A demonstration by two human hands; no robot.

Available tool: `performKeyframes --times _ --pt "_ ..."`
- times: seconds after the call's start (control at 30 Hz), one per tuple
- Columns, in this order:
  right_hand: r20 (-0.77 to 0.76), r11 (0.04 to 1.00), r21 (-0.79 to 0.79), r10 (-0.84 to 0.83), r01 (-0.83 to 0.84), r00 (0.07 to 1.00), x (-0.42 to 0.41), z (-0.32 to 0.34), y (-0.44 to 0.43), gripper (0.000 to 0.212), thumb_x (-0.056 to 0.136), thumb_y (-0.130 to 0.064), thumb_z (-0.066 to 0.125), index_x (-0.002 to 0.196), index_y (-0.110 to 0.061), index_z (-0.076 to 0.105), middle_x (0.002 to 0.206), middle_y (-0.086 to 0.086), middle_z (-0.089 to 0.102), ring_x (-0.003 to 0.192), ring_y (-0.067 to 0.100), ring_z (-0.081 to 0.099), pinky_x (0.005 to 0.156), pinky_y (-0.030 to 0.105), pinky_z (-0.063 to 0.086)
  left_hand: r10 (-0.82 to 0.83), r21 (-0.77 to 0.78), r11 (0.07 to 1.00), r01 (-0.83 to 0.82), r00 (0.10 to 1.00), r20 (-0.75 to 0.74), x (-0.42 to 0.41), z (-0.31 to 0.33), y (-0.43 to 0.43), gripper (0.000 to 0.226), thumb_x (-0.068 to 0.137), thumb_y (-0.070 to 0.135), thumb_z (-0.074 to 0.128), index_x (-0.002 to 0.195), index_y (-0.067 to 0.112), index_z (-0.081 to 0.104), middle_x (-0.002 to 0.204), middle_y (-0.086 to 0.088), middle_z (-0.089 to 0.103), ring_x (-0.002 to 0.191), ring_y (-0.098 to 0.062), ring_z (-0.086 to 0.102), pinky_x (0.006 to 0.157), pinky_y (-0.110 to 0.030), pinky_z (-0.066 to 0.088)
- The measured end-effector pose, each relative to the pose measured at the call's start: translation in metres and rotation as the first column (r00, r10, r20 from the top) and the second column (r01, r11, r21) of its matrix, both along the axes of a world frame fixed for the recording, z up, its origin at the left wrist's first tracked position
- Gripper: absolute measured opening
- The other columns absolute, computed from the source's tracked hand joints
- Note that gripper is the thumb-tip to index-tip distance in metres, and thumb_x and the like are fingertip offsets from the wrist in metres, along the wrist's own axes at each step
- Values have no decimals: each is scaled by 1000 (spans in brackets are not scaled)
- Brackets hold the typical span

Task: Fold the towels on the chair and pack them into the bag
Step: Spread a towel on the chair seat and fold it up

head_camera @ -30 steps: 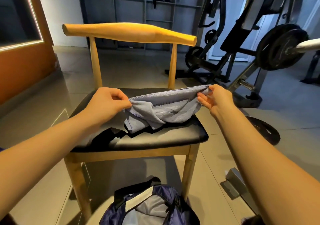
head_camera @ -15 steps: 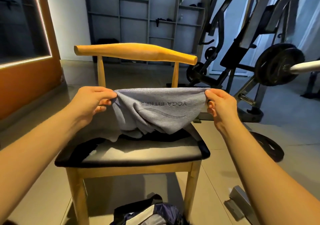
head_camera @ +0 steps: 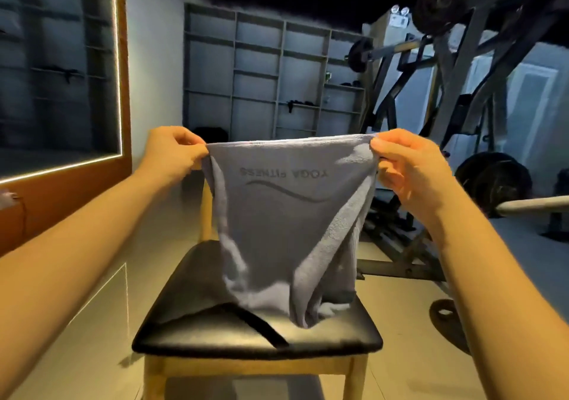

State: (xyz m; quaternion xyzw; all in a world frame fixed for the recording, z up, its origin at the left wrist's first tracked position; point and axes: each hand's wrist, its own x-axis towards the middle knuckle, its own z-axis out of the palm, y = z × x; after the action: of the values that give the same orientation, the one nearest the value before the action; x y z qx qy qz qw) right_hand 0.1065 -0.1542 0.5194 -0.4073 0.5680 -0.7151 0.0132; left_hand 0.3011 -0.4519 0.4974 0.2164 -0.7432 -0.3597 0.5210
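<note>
Head view: both hands up and apart, and each pinches one top corner of the grey towel [head_camera: 286, 230]. The left hand [head_camera: 172, 150] has thumb and curled fingers on the left corner. The right hand [head_camera: 409, 168] does the same on the right corner. The top edge is taut between them.

- Towel position: it hangs from the hands, straight down between them. The printed lettering reads reversed from this side. The side edges curl inward and the lower end is bunched and twisted. That end sits at the chair [head_camera: 191, 291] seat, below the hands. I can't tell if it's touching or just above.
- Dark fabric [head_camera: 246, 316] lies on the seat below the left hand, partly under the towel's low end. It could be a second towel. I can't confirm.
- The bag isn't in frame, so its contents are unknown.

Progress estimate: early. The towel is picked up and spread by its top corners, with no fold made yet. Remaining steps:
- Shake or flatten the lower end.
- Fold this towel.
- Handle whatever else on the seat counts as a towel.
- Pack it all into the bag.

Nothing visible counts as folded or packed.
</note>
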Motion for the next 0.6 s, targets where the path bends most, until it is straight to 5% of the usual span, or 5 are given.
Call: performKeyframes --times 0.1,0.23,0.37,0.5,0.6 --pt "-108 946 84 -304 314 946 0 13 -8 7 92 -13 72 84 -13 72 70 3 64 52 12 46 50 26 37 -11 33 999 9 999 53 4 7 0 9 92 -2 66 95 6 70 77 -5 64 69 -14 59 48 -12 48" --pt "8 957 280 -84 78 996 6 9 -15 9 93 -8 69 84 -7 69 70 5 63 49 13 51 49 26 38 -24 137 990 14 997 67 11 11 -9 6 93 3 69 96 9 70 85 -6 66 75 -16 61 58 -21 49" --pt "-43 894 244 -377 375 925 -3 5 -18 11 94 -7 68 83 -10 68 76 12 65 48 15 59 46 25 49 -132 207 973 99 980 152 23 12 -20 16 90 2 73 106 1 75 100 -18 72 77 -16 65 60 -20 54" --pt "110 956 175 -257 236 960 6 13 -18 10 95 -6 66 86 -9 67 72 10 64 40 13 53 42 22 48 -129 154 983 103 977 170 27 18 -17 15 93 0 67 106 0 75 98 -24 71 68 -17 61 62 -24 50" --pt "210 992 123 -32 6 977 23 22 -10 6 96 -4 62 91 -6 65 74 7 66 42 11 48 39 19 42 -138 206 972 112 983 118 30 24 -15 15 97 3 63 109 4 72 88 -11 70 59 -9 66 54 -21 53"
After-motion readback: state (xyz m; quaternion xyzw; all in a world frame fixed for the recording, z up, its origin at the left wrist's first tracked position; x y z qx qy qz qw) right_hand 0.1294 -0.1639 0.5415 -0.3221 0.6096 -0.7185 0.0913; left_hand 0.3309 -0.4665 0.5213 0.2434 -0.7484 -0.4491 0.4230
